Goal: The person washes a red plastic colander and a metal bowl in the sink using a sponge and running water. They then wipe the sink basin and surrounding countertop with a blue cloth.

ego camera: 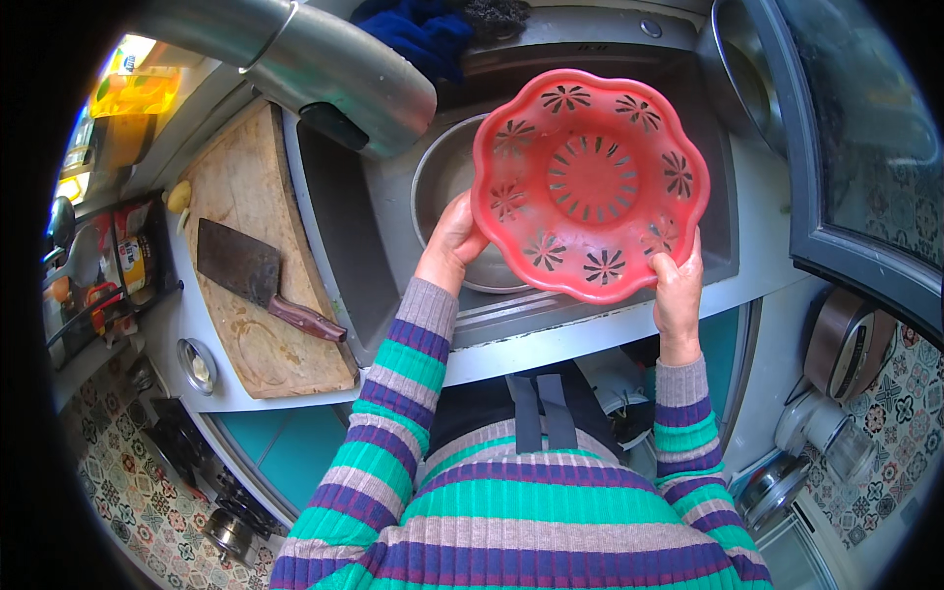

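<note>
A red plastic colander (594, 184) with a wavy rim and flower-shaped slots is held over the sink (391, 199). My left hand (452, 240) grips its left rim, the fingers hidden behind it. At the lower right of the rim, my right hand (678, 291) holds on with the thumb in front. No food shows inside the colander. Partly covered by it, a round metal basin (442, 177) rests in the sink. The large metal faucet (354, 77) reaches in from the upper left.
A cleaver (240, 262) lies on a wooden cutting board (258, 354) left of the sink. Beside the board are a small peeled piece of food (179, 197) and a little metal dish (196, 365). Blue cloth (420, 37) lies behind the sink; a framed glass pane (870, 133) juts in at right.
</note>
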### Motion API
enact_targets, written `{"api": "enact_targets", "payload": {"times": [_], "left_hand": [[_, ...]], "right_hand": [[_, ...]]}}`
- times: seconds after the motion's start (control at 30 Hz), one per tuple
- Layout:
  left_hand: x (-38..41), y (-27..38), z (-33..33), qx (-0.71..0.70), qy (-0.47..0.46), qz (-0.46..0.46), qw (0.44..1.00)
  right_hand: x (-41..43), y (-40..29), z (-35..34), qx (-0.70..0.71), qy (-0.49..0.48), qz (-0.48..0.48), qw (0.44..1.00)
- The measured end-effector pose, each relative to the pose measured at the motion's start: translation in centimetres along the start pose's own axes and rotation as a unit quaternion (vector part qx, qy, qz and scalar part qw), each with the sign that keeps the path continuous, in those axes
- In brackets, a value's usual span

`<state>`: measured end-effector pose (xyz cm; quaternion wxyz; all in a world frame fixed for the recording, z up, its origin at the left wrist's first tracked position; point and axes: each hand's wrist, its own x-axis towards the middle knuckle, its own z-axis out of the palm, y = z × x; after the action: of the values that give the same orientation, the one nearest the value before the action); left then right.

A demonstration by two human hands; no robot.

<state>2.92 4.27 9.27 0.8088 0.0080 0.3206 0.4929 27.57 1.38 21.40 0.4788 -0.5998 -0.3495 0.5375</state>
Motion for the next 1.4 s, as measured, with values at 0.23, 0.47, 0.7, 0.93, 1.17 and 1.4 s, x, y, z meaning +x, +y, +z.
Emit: {"api": "enact_targets", "payload": {"times": [0.23, 0.47, 0.7, 0.93, 1.17, 1.4], "left_hand": [[-0.6, -0.1, 0.1, 0.021, 0.004, 0.059, 0.998], [-1.2, 0.4, 1.5, 0.037, 0.099, 0.067, 0.992], [-1.6, 0.0, 2.0, 0.251, 0.126, 0.145, 0.949], [-0.1, 0.9, 2.0, 0.207, 0.157, 0.095, 0.961], [-2.2, -3.9, 4.6, 0.195, 0.139, 0.160, 0.958], [-4.0, -5.4, 6.5, 0.026, 0.087, 0.155, 0.984]], "right_hand": [[-0.4, 0.4, -0.2, -0.009, 0.010, -0.001, 1.000], [-0.2, 0.7, -0.1, 0.002, 0.025, -0.015, 1.000], [-2.6, -0.3, 1.9, -0.163, 0.037, -0.047, 0.985], [-5.2, -0.7, 2.4, -0.405, 0.026, -0.234, 0.883], [-3.2, -1.7, 6.4, -0.428, -0.137, -0.283, 0.847], [-0.7, 5.3, 7.8, -0.472, -0.084, -0.239, 0.844]]}}
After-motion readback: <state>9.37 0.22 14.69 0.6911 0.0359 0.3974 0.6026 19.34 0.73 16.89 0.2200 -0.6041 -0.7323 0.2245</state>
